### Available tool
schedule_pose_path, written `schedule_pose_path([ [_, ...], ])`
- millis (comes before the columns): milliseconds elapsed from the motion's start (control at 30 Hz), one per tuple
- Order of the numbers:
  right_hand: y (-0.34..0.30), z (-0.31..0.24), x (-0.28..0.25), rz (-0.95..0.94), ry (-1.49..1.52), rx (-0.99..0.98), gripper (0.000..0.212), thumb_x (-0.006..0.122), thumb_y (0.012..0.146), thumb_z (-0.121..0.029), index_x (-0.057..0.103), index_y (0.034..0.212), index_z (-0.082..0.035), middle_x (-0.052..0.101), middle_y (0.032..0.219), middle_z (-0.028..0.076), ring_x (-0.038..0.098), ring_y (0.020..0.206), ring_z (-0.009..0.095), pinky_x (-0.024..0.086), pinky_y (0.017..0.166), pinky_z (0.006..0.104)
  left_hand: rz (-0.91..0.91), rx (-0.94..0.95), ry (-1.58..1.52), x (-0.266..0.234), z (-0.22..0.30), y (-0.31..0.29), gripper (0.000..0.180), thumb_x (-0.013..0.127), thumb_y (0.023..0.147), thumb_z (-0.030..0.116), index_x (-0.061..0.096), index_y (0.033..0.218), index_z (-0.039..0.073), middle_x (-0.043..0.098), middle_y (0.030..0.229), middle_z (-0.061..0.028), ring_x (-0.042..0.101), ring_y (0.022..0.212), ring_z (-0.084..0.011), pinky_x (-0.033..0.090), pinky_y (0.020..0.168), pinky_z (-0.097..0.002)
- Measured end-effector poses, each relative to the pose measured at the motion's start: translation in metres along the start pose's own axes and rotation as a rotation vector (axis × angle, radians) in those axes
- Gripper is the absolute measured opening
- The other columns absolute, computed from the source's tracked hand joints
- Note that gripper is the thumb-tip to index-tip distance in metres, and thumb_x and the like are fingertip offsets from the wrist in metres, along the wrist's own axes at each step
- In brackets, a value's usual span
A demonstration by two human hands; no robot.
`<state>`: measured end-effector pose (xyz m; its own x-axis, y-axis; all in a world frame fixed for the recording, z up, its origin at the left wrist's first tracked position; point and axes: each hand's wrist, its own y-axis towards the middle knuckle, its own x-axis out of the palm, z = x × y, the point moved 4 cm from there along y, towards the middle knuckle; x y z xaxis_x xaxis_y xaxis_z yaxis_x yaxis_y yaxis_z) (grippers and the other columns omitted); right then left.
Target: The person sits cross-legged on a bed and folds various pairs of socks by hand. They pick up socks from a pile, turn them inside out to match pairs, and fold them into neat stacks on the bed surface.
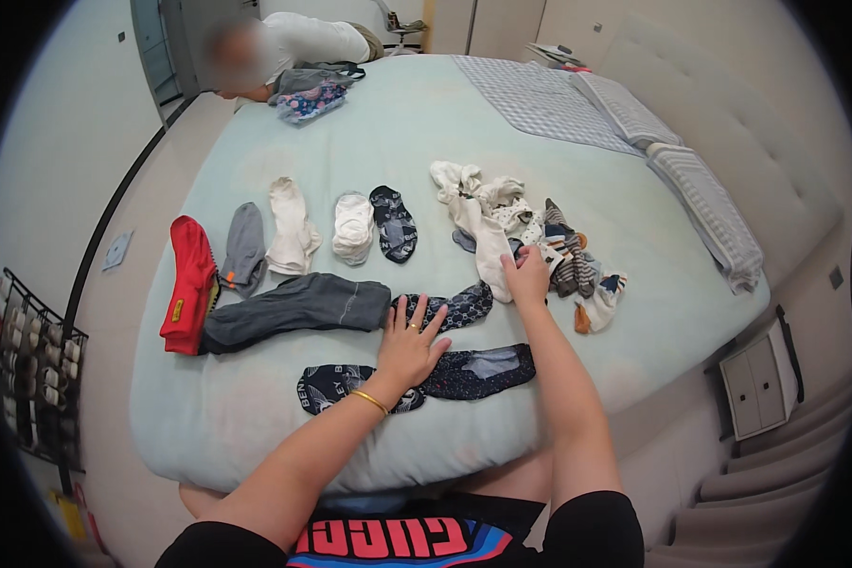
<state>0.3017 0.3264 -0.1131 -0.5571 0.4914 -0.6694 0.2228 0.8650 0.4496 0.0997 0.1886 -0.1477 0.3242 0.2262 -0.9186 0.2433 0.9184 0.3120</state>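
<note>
My left hand [411, 348] lies flat with fingers spread, its fingertips on a dark patterned sock [466, 307] and the end of a long dark grey sock [298, 310]. Under its wrist is a navy lettered sock [326, 388]; a dark speckled sock [473, 375] extends to the right. My right hand [530, 276] pinches the edge of a long white sock [486, 244] beside a loose heap of socks [516, 204]. Striped socks [570, 256] lie just right of that hand, and a white sock with an orange toe [600, 305] is nearer.
Across the bed [398, 123] lie red socks [189, 284], a grey pair [244, 248], a white pair [292, 227], folded white socks [353, 227] and dark low-cut socks [394, 224]. A person [308, 43] leans at the far left by a floral bag [310, 102]. Pillows [705, 213] line the right.
</note>
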Motion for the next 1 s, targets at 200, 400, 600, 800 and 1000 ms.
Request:
schedule_pose_path([
  [200,0.044,0.015,0.020,-0.219,0.083,0.002,0.026,0.069,0.065,-0.024,0.061,0.076,-0.002,0.062,0.078,0.016,0.060,0.074,0.031,0.047,0.068,0.0381,0.019,-0.003,-0.006,0.003,0.000,0.001,0.051,0.039,0.087,0.044,0.035,0.133,0.022,0.024,0.141,-0.0143,0.020,0.127,-0.0410,0.015,0.103,-0.0505],
  [400,0.088,-0.016,-0.032,0.293,-0.304,-0.192,0.029,0.064,0.071,-0.020,0.053,0.095,-0.008,0.057,0.092,0.009,0.053,0.089,0.032,0.041,0.074,0.0396,0.017,-0.011,-0.026,-0.001,-0.001,0.000,0.050,0.041,0.088,0.040,0.035,0.133,0.020,0.024,0.140,-0.0149,0.020,0.126,-0.0426,0.015,0.103,-0.0511],
  [600,0.031,-0.019,0.019,-0.117,-0.402,-0.420,0.019,0.067,0.069,-0.022,0.060,0.080,-0.008,0.060,0.080,0.008,0.056,0.082,0.026,0.041,0.073,0.0399,0.035,-0.001,-0.041,0.002,0.000,-0.002,0.051,0.040,0.088,0.041,0.034,0.133,0.020,0.025,0.140,-0.0149,0.020,0.126,-0.0428,0.016,0.103,-0.0514],
  [800,0.026,-0.020,0.005,-0.313,0.529,0.028,0.010,0.061,0.077,-0.011,0.059,0.083,-0.002,0.060,0.070,0.003,0.054,0.060,0.013,0.041,0.057,0.0252,0.039,-0.031,-0.177,-0.006,-0.006,0.000,0.052,0.042,0.088,0.037,0.032,0.134,0.014,0.025,0.138,-0.0201,0.024,0.125,-0.0414,0.018,0.103,-0.0490],
  [1000,-0.034,-0.079,-0.040,-0.698,1.213,0.407,0.008,0.058,0.083,-0.010,0.059,0.086,-0.003,0.062,0.079,0.002,0.057,0.070,0.009,0.046,0.065,0.0221,0.555,-0.019,-0.733,-0.092,-0.005,-0.001,0.053,0.067,0.073,0.015,0.043,0.118,0.005,0.043,0.117,-0.0178,0.044,0.107,-0.0317,0.038,0.088,-0.0357],
])
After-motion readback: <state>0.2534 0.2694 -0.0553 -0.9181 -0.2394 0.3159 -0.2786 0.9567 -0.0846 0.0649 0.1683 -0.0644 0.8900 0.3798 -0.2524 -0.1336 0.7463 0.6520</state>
